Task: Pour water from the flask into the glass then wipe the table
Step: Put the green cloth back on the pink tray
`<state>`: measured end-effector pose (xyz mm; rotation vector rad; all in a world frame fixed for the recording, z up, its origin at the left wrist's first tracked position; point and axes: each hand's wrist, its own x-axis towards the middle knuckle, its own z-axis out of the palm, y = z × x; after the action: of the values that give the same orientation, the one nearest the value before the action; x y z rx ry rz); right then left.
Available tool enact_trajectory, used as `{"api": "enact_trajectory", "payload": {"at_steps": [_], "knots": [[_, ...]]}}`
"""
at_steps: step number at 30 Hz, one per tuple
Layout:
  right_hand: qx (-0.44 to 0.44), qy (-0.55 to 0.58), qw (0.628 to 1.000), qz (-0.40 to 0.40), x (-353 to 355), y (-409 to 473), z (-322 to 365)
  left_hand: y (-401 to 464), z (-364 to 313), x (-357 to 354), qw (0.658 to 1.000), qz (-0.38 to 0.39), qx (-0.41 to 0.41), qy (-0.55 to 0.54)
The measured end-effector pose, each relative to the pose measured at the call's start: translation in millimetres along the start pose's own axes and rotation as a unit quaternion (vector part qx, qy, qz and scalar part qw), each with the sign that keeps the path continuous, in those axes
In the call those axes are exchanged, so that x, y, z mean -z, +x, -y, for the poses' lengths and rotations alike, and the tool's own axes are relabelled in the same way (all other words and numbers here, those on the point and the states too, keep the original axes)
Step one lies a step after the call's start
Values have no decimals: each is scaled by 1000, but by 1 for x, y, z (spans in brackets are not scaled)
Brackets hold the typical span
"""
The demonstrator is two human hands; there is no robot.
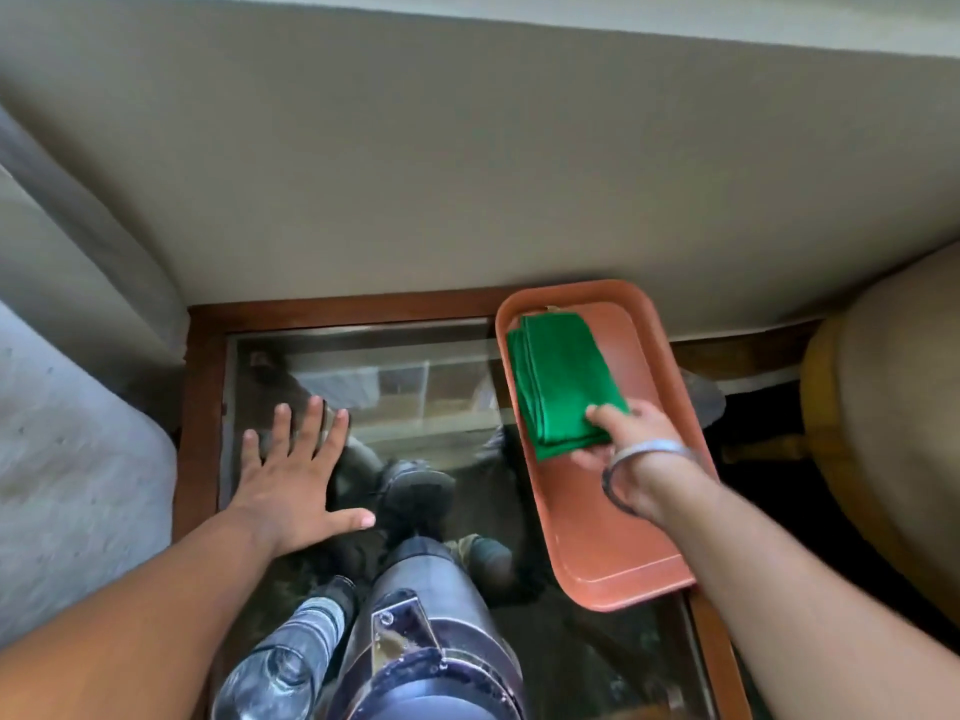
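Note:
A steel flask (431,631) stands at the near edge of the glass-topped table (415,387), seen from above. Just left of it stands a clear glass (275,672) with water in it. A folded green cloth (561,381) lies in an orange-brown tray (608,537) on the table's right side. My right hand (623,439), with a bangle on the wrist, pinches the cloth's near corner. My left hand (296,470) lies flat on the glass top with its fingers spread, holding nothing.
The table has a dark wooden frame (202,407) and sits against a beige wall (467,174). A grey upholstered seat (67,459) stands close on the left. A tan cushioned armrest (883,407) stands on the right.

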<state>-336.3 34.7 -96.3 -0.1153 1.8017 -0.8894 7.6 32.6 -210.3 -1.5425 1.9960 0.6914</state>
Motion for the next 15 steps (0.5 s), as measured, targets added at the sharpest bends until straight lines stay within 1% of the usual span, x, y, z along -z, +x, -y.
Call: {"api": "enact_trajectory", "payload": {"at_steps": [1,2,3,4,5,6,8,9,10,12,13,15], "knots": [[-1,-82,996,-25,9,11,-19,0,0,0,1000,3,1,-2],[29,-211,976,-48,18,22,-36,1,0,-1,1000,7,2,-2],[90,-365,924,-71,28,31,-49,2,0,-2,1000,8,2,-2],[165,-500,845,-94,38,38,-56,3,0,-2,1000,7,2,-2],[240,-589,765,-106,45,44,-60,3,0,-3,1000,7,2,-1],[296,-638,704,-97,48,48,-59,3,0,-2,1000,6,3,0],[369,-691,621,-34,46,61,-50,2,-1,-1,1000,10,3,0],[382,-708,594,5,43,70,-44,1,-2,-1,1000,10,2,0],[384,-722,574,38,37,80,-40,1,-2,-1,1000,7,1,1],[359,-748,552,84,23,93,-40,0,-2,0,1000,5,0,2],[349,-752,552,92,16,96,-46,-1,-2,0,1000,3,-1,0],[346,-737,575,83,0,93,-66,-1,-3,0,1000,0,-3,-2]]}}
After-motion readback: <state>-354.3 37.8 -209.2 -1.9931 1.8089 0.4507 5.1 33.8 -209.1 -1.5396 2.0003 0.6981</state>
